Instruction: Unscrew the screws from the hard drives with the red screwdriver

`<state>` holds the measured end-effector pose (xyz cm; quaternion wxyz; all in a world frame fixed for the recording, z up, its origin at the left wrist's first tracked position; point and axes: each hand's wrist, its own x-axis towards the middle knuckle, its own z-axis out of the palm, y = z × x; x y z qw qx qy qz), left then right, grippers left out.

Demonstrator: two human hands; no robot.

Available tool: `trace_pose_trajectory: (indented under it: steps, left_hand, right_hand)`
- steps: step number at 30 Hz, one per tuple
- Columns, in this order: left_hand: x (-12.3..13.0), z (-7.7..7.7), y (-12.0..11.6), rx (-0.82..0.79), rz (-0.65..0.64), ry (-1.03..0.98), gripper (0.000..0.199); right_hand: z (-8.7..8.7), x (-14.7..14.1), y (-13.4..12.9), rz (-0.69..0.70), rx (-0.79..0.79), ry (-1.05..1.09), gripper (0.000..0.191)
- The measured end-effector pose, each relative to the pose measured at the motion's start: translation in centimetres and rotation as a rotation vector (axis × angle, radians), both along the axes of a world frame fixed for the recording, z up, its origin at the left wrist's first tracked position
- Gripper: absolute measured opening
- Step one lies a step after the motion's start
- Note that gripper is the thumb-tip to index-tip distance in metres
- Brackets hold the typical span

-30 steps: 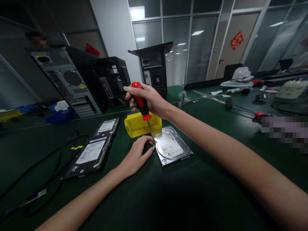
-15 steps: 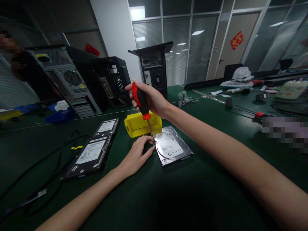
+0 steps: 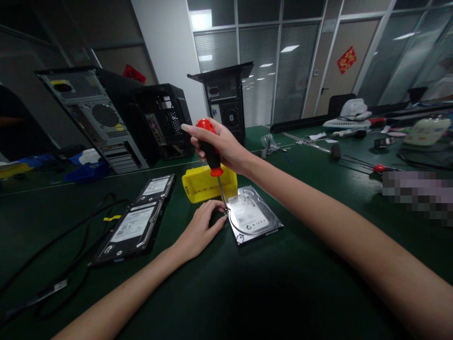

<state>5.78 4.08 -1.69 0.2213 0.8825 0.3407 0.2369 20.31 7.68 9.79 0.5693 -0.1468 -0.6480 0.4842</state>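
My right hand (image 3: 221, 144) is wrapped around the red and black handle of a screwdriver (image 3: 213, 158), its thumb lying along the upper handle. The shaft slants down to the left edge of a silver hard drive (image 3: 249, 212), which lies flat, label up. Beside that edge rests my left hand (image 3: 205, 224), thumb and fingers curled together close around the screwdriver's tip. What is between those fingertips is too small to make out. Just behind the drive sits a yellow plastic bin (image 3: 201, 182), partly covered by my right hand and the screwdriver.
Two more hard drives (image 3: 132, 224) lie to the left, near black cables (image 3: 85, 226). Computer cases (image 3: 106, 118) stand along the back left. A small clear bag (image 3: 269, 143) is behind on the right, with tools (image 3: 380, 168) farther right. A person (image 3: 14, 123) is at far left.
My right hand has turned a little on the screwdriver handle, and the thumb now lies across it. My left hand and the hard drive stay in place. The person at far left has shifted.
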Motion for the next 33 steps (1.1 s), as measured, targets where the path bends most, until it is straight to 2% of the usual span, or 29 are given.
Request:
trace_pose_trajectory:
  steps: [8, 17, 24, 30, 33]
  left_hand:
    - [0.1, 0.1, -0.1, 0.006, -0.005, -0.003, 0.022]
    - [-0.1, 0.0, 0.0, 0.005, -0.010, -0.012, 0.021]
    - [0.0, 0.2, -0.1, 0.004, 0.001, -0.003, 0.021]
    - [0.0, 0.1, -0.1, 0.011, -0.010, -0.015, 0.022]
    - [0.1, 0.2, -0.1, 0.007, -0.010, -0.009, 0.022]
  right_hand:
    - [0.3, 0.6, 0.1, 0.137, -0.055, -0.008, 0.034]
    - [0.3, 0.3, 0.1, 0.047, -0.027, 0.009, 0.024]
    - [0.4, 0.4, -0.5, 0.030, -0.016, -0.012, 0.032]
    - [0.7, 1.0, -0.3, 0.191, -0.033, -0.030, 0.037]
    - [0.6, 1.0, -0.1, 0.204, -0.032, -0.042, 0.036]
